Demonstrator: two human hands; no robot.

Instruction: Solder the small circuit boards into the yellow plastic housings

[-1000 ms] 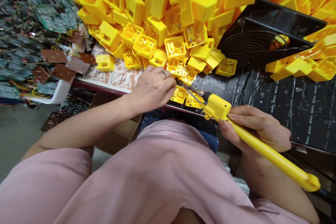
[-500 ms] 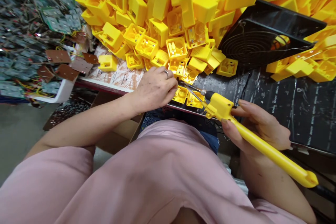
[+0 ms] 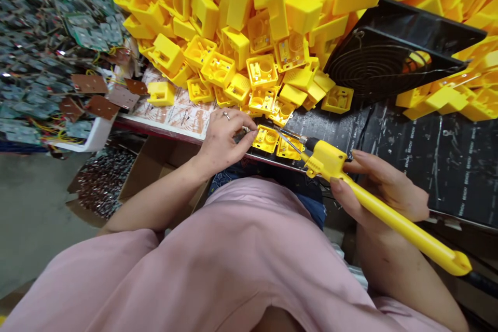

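My right hand [image 3: 379, 187] grips a long yellow soldering iron [image 3: 389, 212], its metal tip [image 3: 286, 140] pointing left over two open yellow housings [image 3: 278, 142] at the table's front edge. My left hand [image 3: 223, 140] rests on the table edge just left of those housings, fingers pinched on a small metal part that I cannot name. A big heap of yellow plastic housings [image 3: 252, 26] rises behind both hands.
A black fan [image 3: 373, 62] in a frame leans at the right on a black mat [image 3: 428, 150]. Green circuit boards [image 3: 42, 46] and brown boards [image 3: 97, 96] lie at the left. A cardboard box [image 3: 151, 171] stands under the table. Pink-clothed legs fill the foreground.
My left hand turned and slid slightly back toward the table edge, its elbow drawing in. The soldering iron has barely moved. The box under the table shows more.
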